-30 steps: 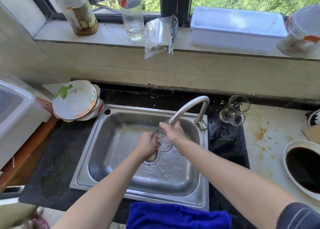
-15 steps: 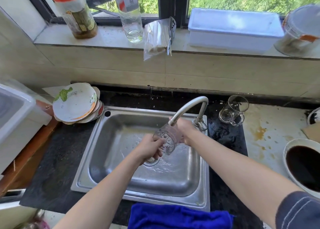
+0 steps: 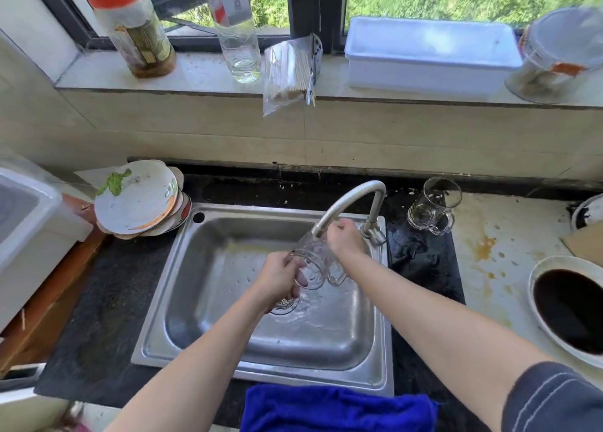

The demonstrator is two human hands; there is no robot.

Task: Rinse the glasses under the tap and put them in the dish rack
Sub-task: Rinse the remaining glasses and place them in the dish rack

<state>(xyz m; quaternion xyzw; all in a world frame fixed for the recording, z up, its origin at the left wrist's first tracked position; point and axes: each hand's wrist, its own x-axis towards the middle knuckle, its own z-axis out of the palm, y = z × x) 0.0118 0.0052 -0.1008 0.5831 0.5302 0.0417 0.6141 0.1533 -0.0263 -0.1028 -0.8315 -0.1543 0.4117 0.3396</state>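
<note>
Compared with a second ago the glass [image 3: 313,258] has come up off the low spot in the sink [image 3: 228,235] and tipped over, so it's now lying slanted right under the spout.

Left hand [image 3: 280,281] has its fingers [image 3: 287,262] wrapped round the near end of the glass, a proper grip. Right hand [image 3: 346,240] sits against the far end by the spout with its fingers loosely curled, but honestly I can't tell if it's holding the glass or just steadying it.

Going outward, the tap [image 3: 352,193] arches over from the sink's right rim, and water is rippling on the basin floor. A second glass [image 3: 432,208] with a handle waits on the worktop [image 3: 421,258] just past the tap. Blue cloth [image 3: 336,408] hangs at the front edge. No dish rack I can recognise in view.

Handling-wise it's clear, rigid, thick-looking glass – wet, so slippery, and it'll chip if it knocks the steel spout or basin. I'd hold it round the body with the whole hand, or by the handle if that loop on its side is one.
</note>
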